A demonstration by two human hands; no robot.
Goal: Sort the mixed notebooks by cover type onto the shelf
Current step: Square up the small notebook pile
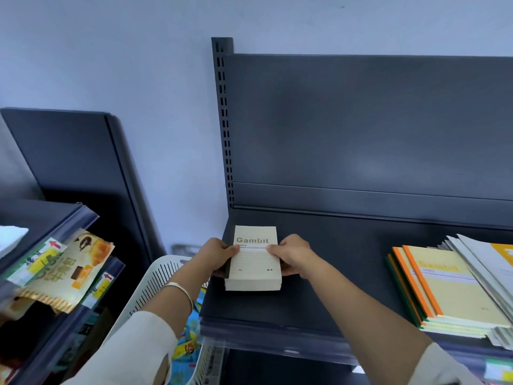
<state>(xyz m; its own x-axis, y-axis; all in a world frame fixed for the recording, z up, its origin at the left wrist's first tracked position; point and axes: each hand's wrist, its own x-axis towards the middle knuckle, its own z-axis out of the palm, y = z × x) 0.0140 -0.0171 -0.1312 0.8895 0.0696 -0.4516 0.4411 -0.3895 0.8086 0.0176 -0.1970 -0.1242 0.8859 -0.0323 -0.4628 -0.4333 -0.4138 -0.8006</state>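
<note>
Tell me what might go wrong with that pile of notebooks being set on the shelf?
1. The cream Gambit stack sits close to the left edge of the shelf; a nudge could tip it off toward the white basket below.
2. The left hand and right hand grip its sides; once released, the loose notebooks may slide askew.

A stack of notebooks [254, 259] rests at the left end of the shelf [319, 273], gripped on its 2 sides by the left hand [219, 257] and right hand [291, 255]. A second pile of notebooks [449, 290] lies well apart at the right end. A basket [158, 284] stands below-left, and a rack [55, 315] holding packets [63, 268] farther left.
</note>
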